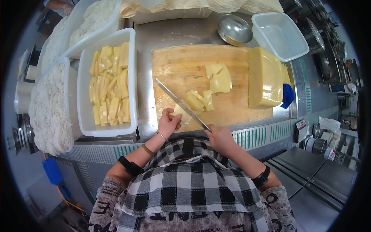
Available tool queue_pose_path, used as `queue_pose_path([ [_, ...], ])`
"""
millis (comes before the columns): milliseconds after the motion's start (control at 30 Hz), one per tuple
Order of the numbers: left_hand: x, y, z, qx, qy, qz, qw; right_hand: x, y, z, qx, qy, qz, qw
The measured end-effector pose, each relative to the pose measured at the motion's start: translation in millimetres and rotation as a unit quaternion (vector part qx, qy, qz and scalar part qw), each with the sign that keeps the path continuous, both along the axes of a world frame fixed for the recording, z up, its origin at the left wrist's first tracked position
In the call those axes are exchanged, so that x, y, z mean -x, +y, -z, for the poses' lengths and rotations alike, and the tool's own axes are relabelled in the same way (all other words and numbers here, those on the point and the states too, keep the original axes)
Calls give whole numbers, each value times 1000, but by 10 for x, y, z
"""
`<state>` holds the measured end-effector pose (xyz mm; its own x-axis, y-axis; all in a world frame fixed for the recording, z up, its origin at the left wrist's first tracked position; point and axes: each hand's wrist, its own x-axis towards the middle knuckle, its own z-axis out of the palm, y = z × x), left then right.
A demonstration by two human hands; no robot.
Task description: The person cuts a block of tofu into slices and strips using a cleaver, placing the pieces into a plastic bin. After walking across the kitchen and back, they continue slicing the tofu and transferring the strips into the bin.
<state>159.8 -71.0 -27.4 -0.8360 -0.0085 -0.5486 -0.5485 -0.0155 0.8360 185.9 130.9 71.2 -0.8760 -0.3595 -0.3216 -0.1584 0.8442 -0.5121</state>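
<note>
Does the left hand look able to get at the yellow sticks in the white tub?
Probably yes: the left hand has the white tub on its own side, open-topped, with the yellow sticks uncovered, though that hand touches a yellow piece.

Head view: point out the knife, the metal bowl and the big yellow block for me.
Knife (181,103): head view, middle of the blade.
Metal bowl (235,29): head view, its shiny surface.
Yellow block (265,79): head view, middle of its visible surface.

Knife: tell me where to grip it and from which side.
The knife is probably best gripped at its handle end, from the near right, as the right hand does: its long blade slants away to the far left over the cutting board.
</note>
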Motion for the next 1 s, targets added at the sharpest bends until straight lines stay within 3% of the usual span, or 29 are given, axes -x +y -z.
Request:
queue_pose_path([
  [167,-2,12,68,-85,-15,-50,995,-53,-116,236,-26,-22,-12,999],
  [400,38,60,115,-58,-10,-25,998,-23,-32,497,3,-27,21,999],
  [567,24,20,135,-71,-15,-25,997,31,247,585,178,-22,48,983],
  [700,26,38,105,-65,-15,-43,997,27,346,490,233,-64,97,965],
  [767,43,-7,126,145,26,47,988,84,382,275,263,-242,175,917],
  [800,52,-4,73,146,27,47,988,86,412,263,264,-242,174,917],
  [867,81,3,-142,376,205,67,901,86,480,256,336,-221,199,894],
  [900,148,16,-215,377,206,68,900,83,514,260,338,-220,200,893],
  [967,386,78,-304,446,444,159,761,63,579,269,380,-203,258,864],
  [1000,516,148,-313,446,445,160,760,55,611,254,381,-203,259,864],
])
